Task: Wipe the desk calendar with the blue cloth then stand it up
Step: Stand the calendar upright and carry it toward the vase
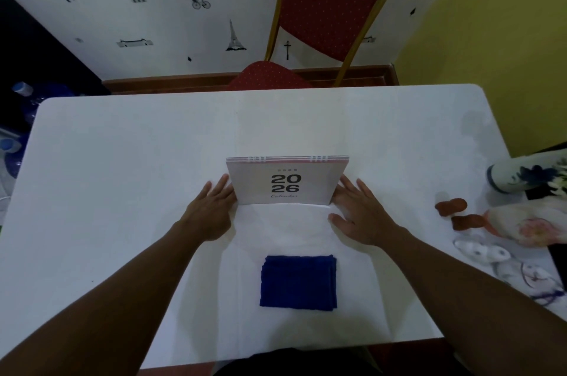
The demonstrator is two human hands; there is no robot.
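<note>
Dim, bluish, soft-focus wide-angle view; edges bow, faint shadows, no glare.

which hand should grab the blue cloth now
Right, marginally. The folded blue cloth lies slightly nearer the right hand than the left hand; both rest open beside the standing calendar.

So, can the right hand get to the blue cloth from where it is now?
Probably yes. The right hand lies open beside the desk calendar, holding nothing, and the blue cloth lies folded on the table nearer the person. Nothing stands between them.
</note>
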